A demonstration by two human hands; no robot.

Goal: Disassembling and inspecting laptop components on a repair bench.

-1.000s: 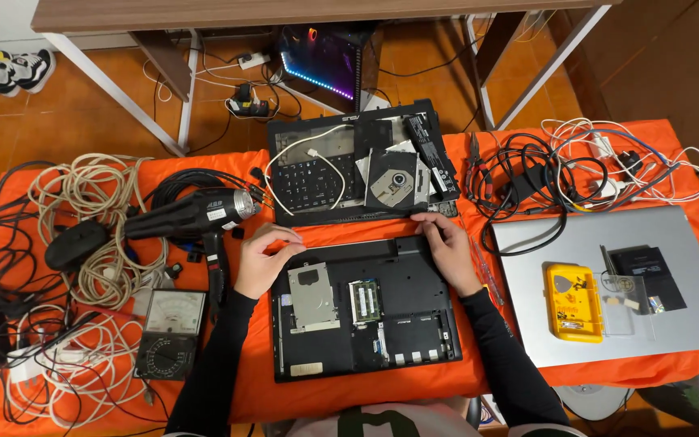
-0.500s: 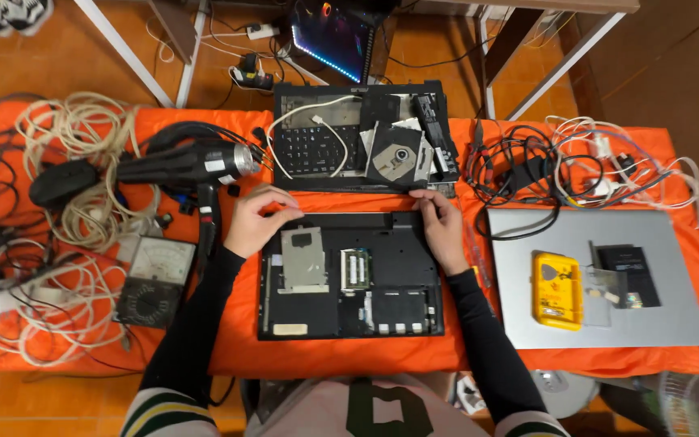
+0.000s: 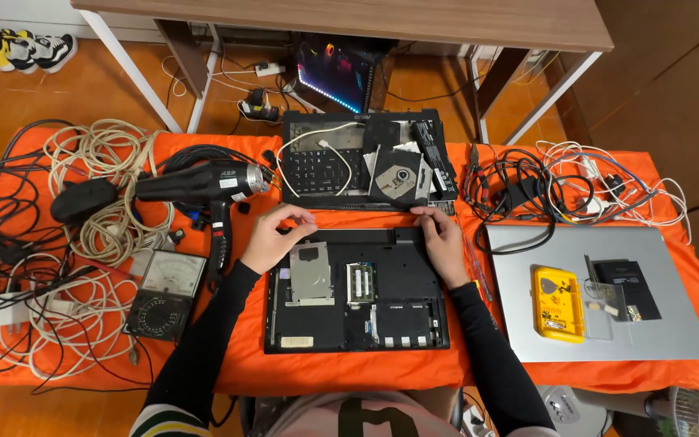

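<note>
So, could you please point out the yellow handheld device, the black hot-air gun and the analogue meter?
Yellow handheld device [image 3: 558, 302]: head view, middle of its body.
Black hot-air gun [image 3: 200, 183]: head view, barrel.
Analogue meter [image 3: 167, 293]: head view, centre of its face.
</note>
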